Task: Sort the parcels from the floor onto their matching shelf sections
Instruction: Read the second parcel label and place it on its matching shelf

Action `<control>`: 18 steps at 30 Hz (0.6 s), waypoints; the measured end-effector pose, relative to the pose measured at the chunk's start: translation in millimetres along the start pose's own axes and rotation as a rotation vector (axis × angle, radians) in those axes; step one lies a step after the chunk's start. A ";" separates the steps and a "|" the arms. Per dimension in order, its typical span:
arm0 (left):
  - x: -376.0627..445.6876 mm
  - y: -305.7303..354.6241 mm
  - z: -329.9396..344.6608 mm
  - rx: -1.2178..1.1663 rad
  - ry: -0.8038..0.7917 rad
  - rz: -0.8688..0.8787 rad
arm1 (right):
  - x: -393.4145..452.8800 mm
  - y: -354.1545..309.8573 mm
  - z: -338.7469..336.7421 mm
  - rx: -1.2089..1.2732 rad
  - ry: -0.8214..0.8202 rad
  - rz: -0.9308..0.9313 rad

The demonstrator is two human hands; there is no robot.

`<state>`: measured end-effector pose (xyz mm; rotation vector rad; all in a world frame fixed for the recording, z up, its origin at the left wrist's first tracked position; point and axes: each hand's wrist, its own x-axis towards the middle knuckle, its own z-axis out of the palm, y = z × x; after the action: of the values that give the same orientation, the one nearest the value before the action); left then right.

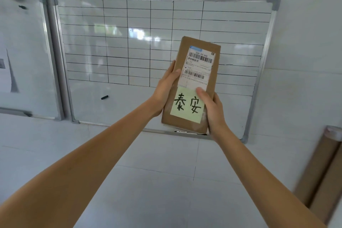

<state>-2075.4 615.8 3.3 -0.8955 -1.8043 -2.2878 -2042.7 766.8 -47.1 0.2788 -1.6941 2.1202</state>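
I hold a flat brown cardboard parcel [212, 87] upright in front of me with both hands. It carries a white shipping label [199, 66] with barcodes and, below that, a pale green sticky note [187, 106] with two handwritten characters. My left hand [164, 92] grips the parcel's left edge, thumb on the front by the label. My right hand [212, 111] grips the lower right edge, thumb pressing on the top of the sticky note. No shelf and no other parcels are in view.
A whiteboard [129, 42] with a drawn grid hangs on the white tiled wall behind the parcel; a black marker cap [104, 97] sticks to it. A second whiteboard [27, 61] hangs at the left. Brown cardboard tubes [322, 172] lean at the lower right.
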 end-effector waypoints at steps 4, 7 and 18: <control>-5.7 -8.1 -2.7 0.002 0.048 0.009 | 1.0 -1.4 -5.3 -0.095 -0.029 -0.070; -15.9 -14.8 3.3 0.051 0.045 0.033 | 3.9 -12.5 -8.3 -0.079 0.005 -0.102; -32.9 -7.4 7.6 0.083 -0.087 0.116 | -5.6 -22.1 -0.9 0.064 0.042 -0.002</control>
<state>-2048.5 615.8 -18.4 -1.0709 -1.8141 -2.1199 -2028.1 770.5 -30.1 0.2520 -1.6043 2.1663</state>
